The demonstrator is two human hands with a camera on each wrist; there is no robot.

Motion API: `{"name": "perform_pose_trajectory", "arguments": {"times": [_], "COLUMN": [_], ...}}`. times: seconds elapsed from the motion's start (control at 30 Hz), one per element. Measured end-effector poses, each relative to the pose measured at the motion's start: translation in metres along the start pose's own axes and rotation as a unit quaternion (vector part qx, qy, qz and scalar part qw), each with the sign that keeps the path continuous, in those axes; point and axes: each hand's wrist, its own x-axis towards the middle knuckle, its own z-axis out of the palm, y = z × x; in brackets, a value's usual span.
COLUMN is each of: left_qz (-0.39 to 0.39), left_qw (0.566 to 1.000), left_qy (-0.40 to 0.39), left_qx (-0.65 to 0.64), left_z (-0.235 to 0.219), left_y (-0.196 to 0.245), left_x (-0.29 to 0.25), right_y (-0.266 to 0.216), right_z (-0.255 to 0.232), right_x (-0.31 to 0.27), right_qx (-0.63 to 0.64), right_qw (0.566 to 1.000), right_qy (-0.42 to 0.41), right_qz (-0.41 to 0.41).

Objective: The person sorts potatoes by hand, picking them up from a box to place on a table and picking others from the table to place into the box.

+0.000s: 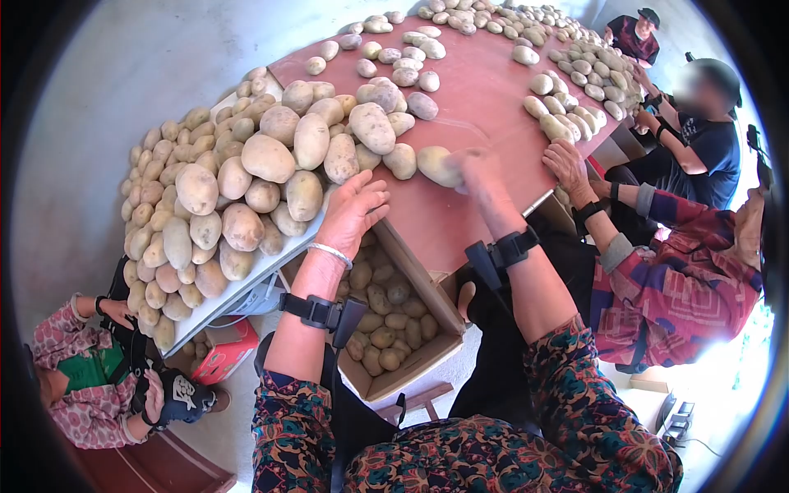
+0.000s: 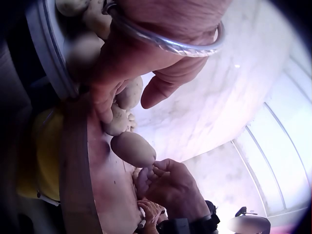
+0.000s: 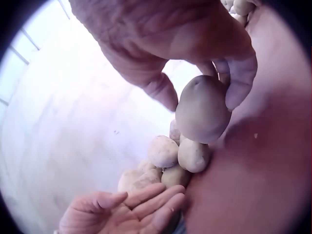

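My right hand (image 1: pixel 483 174) pinches a large pale potato (image 1: pixel 438 167) between thumb and fingertips, over the red tabletop (image 1: pixel 485 107). In the right wrist view the thumb lies on one side of this potato (image 3: pixel 203 109) and the fingers on the other. My left hand (image 1: pixel 355 212) is empty, its fingers extended and the thumb apart, beside the near edge of the potato heap (image 1: pixel 267 158). The right wrist view shows its palm turned up. Just past the left fingertips, a single potato (image 1: pixel 400 161) sits on the table at the heap's end.
Below my hands stands an open cardboard box (image 1: pixel 450 316) partly filled with potatoes. More potatoes (image 1: pixel 567 115) lie in groups along the table's far and right sides. A neighbour's hand (image 1: pixel 567 168) is close on the right. Another person (image 1: pixel 90 370) sits at lower left by a red carton (image 1: pixel 226 352).
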Motion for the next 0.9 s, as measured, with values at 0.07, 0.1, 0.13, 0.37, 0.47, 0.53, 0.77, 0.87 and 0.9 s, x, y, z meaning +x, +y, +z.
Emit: {"name": "perform_pose_trajectory", "arguments": {"times": [0.07, 0.1, 0.13, 0.37, 0.47, 0.53, 0.77, 0.87, 0.9], "left_qz": [-0.016, -0.016, -0.021, -0.053, -0.060, -0.067, -0.066, -0.045, -0.045], "left_qw": [1.000, 1.000, 1.000, 0.998, 0.996, 0.995, 0.991, 0.993, 0.993], "left_qy": [0.004, 0.005, 0.008, 0.020, 0.065, 0.069, 0.103, 0.084, 0.085], "left_qx": [-0.011, -0.012, -0.015, -0.020, -0.023, -0.021, 0.061, 0.068, 0.066], "left_z": [-0.003, -0.004, -0.004, 0.003, -0.002, -0.007, 0.001, 0.000, 0.000], "left_y": [0.000, -0.001, -0.003, -0.007, -0.009, -0.010, -0.008, -0.010, -0.011], "left_x": [0.000, 0.000, 0.000, -0.006, -0.007, -0.009, -0.021, -0.025, -0.026], "right_y": [-0.002, -0.015, -0.021, -0.021, -0.047, -0.048, -0.019, -0.019, -0.022], "right_z": [-0.003, -0.002, 0.000, 0.031, 0.028, 0.032, 0.062, 0.057, 0.057], "right_x": [0.003, -0.008, -0.017, -0.045, -0.053, -0.062, -0.062, -0.068, -0.070], "right_qx": [0.091, 0.055, 0.020, -0.371, -0.359, -0.364, -0.318, -0.353, -0.354], "right_qw": [0.996, 0.998, 1.000, 0.920, 0.930, 0.924, 0.855, 0.879, 0.879], "right_qy": [0.001, 0.003, 0.006, -0.022, -0.083, -0.110, -0.026, 0.011, 0.009], "right_qz": [0.012, 0.016, 0.021, -0.128, 0.005, -0.031, -0.410, -0.320, -0.321]}}
